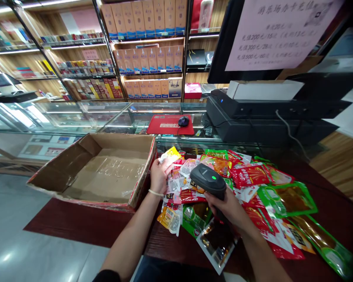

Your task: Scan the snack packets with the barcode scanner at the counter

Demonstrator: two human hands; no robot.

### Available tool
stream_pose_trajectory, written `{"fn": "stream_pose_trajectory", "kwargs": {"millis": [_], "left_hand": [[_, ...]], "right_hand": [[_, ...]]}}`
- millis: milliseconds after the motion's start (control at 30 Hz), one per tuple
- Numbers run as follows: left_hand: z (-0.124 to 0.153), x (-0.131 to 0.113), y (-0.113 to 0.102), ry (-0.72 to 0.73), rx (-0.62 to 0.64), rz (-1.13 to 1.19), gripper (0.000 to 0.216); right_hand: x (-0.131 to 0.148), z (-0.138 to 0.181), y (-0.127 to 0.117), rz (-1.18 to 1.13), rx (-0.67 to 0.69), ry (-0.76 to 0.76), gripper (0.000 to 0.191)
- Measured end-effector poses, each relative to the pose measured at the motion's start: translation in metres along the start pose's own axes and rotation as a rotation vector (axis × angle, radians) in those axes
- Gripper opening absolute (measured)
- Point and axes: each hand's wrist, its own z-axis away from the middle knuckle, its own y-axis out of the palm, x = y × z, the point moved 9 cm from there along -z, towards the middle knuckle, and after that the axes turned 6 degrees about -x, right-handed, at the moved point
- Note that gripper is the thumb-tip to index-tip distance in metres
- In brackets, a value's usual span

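My left hand [159,176] is closed on a small yellow-and-white snack packet [171,156], held up at the left side of the pile. A dark barcode scanner [207,180] with a lit green spot on top is in my right hand [223,205], my fingers wrapped around its handle. The scanner's head points left, toward the packet. Beneath both hands spreads a heap of snack packets, among them red packets [248,175], a green-edged packet [288,199] and a dark silver-edged packet [217,244]. The scanner and my right hand hide part of the heap.
An open cardboard box [106,172] stands left of the heap on the dark red counter [76,225]. Behind lie a red mouse pad [155,124] and a mouse [183,121] on glass. A black cash register [270,117] rises at right. Stocked shelves [147,39] line the back.
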Motion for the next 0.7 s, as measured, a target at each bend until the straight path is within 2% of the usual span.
{"fn": "stream_pose_trajectory", "kwargs": {"millis": [200,367,467,567,633,700], "left_hand": [[0.001,0.003,0.000,0.008,0.005,-0.008,0.033],[0.022,-0.009,0.021,-0.005,0.037,-0.012,0.036],[0.046,-0.041,0.042,0.059,0.136,-0.038,0.038],[0.066,-0.090,0.051,0.185,0.200,-0.112,0.037],[0.072,-0.125,0.047,0.304,0.208,-0.214,0.034],[0.070,-0.157,0.032,0.435,0.173,-0.323,0.032]], "right_hand": [[0.007,-0.002,-0.006,-0.090,-0.043,0.029,0.044],[0.014,-0.007,-0.017,-0.274,-0.097,-0.026,0.041],[0.025,-0.009,-0.021,-0.288,-0.092,-0.060,0.036],[0.043,-0.012,-0.018,-0.230,-0.060,-0.091,0.037],[0.055,-0.015,-0.012,-0.221,-0.048,-0.092,0.038],[0.064,-0.018,-0.003,-0.237,-0.014,-0.087,0.038]]}}
